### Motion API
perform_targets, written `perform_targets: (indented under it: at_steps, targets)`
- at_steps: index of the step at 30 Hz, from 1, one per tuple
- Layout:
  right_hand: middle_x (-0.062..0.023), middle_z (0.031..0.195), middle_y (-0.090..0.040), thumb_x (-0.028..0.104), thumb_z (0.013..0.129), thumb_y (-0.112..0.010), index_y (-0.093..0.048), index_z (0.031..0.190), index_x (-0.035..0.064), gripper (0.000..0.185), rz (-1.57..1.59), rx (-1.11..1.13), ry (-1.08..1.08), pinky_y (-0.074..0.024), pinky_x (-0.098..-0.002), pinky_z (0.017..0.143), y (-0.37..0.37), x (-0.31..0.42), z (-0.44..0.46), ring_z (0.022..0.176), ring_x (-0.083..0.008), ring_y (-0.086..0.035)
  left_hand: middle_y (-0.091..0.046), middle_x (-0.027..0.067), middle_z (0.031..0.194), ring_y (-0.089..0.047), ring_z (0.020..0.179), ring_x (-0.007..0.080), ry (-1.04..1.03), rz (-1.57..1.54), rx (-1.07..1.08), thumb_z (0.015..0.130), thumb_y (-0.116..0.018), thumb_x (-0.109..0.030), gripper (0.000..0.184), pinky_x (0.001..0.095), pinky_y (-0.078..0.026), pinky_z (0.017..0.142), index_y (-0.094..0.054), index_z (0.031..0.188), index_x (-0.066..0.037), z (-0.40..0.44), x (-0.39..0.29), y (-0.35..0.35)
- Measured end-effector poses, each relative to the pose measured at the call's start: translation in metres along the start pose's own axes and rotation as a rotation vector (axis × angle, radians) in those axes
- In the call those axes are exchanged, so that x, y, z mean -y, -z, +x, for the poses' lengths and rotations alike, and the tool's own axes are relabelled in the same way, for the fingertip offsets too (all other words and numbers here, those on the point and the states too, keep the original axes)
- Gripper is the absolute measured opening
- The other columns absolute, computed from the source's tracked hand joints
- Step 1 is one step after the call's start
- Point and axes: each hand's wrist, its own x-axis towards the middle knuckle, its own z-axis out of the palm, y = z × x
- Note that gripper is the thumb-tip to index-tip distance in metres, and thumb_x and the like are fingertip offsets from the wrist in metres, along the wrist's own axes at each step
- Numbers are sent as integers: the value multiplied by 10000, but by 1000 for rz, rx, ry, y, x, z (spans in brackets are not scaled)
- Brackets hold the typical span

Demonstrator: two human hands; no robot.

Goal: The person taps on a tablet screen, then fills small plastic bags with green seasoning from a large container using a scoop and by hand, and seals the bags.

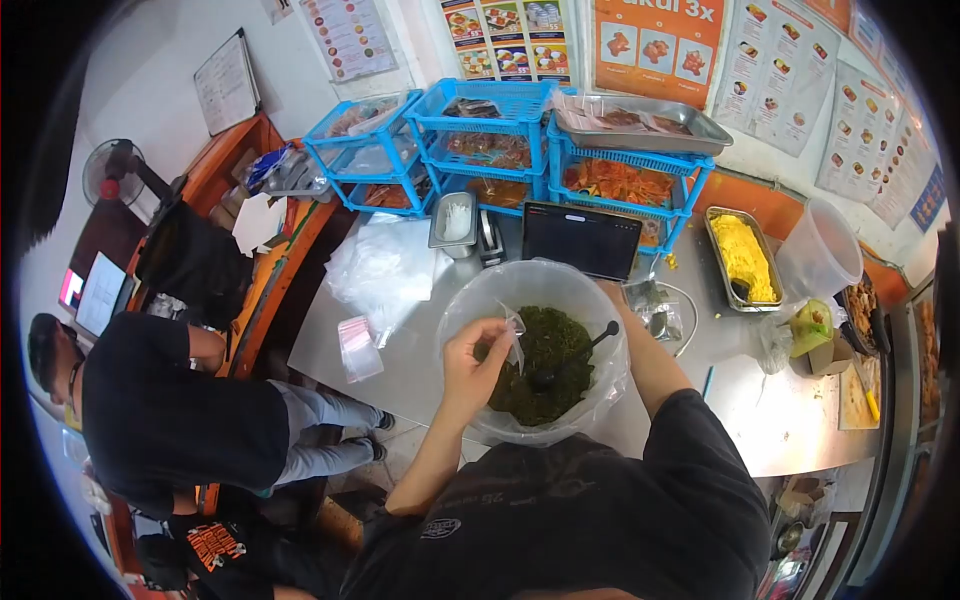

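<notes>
My left hand (472, 362) is closed in a pinch on a small clear plastic bag (513, 338), held over a large translucent tub (462, 302). Inside the tub lies a dark green, chopped-looking food (548, 338) with a black ladle (583, 350) resting in it, its handle leaning toward the right rim. My right forearm reaches past the tub's right side. My right hand (610, 291) is near the lower right corner of a black tablet (580, 242), and its fingers are hidden. By the tablet's right side lies a clear packet (660, 312) with dark green contents.
Blue stacked racks (480, 122) with food trays line the back. Left are plastic bags (385, 265) and small packets (358, 348); right are a tray of yellow food (742, 258) and an upright clear bucket (822, 250). A person in black (185, 410) stands at left.
</notes>
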Motion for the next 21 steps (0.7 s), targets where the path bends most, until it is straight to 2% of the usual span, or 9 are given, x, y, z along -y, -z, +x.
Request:
perform_targets:
  at_steps: [4, 7, 10, 16, 19, 21]
  targets:
    - [-223, 759, -671, 204, 816, -578, -336, 1466, 89, 703, 95, 2, 51, -531, -497, 642, 0, -11, 0, 702, -382, -673, -639, 60, 831, -564, 789, 126, -90, 88, -44, 857, -658, -34, 82, 261, -444, 763, -663, 925, 10, -2, -8, 0]
    - [-220, 755, -670, 204, 820, -577, -307, 1485, 103, 725, 131, -243, 46, -531, -494, 640, 35, -1, -3, 694, -377, -673, -628, 78, 830, -585, 792, 160, -176, 171, -66, 834, -656, -7, 88, 273, -457, 750, -658, 919, 10, -4, -15, 1]
    - [-210, 748, -670, 195, 824, -581, -278, 1499, 132, 743, 57, -103, -21, -534, -486, 634, 60, 10, 1, 672, -372, -667, -627, 99, 879, -618, 815, 194, -234, 211, -65, 824, -657, 1, 86, 287, -479, 733, -661, 910, 6, -5, -19, 0]
    - [-194, 734, -671, 173, 817, -572, -96, 1541, 188, 867, -70, -134, 43, -543, -461, 619, 30, -2, 32, 654, -357, -667, -606, 106, 923, -610, 843, 207, -188, 301, 50, 826, -672, -29, 68, 305, -480, 761, -645, 878, 5, -13, -13, 5]
    - [-190, 741, -675, 185, 812, -596, -385, 1454, 178, 675, -107, -115, -23, -549, -448, 629, 20, 3, 29, 690, -340, -682, -606, 99, 903, -597, 823, 196, -129, 233, 40, 821, -673, -24, 69, 296, -471, 761, -631, 866, 7, -11, -13, 8]
    - [-187, 740, -675, 190, 817, -600, -450, 1377, 161, 581, -116, -52, -9, -546, -439, 623, 7, 3, 23, 679, -332, -678, -597, 85, 883, -573, 804, 172, -118, 197, 24, 810, -670, -10, 76, 282, -454, 763, -616, 860, 8, -11, -9, 8]
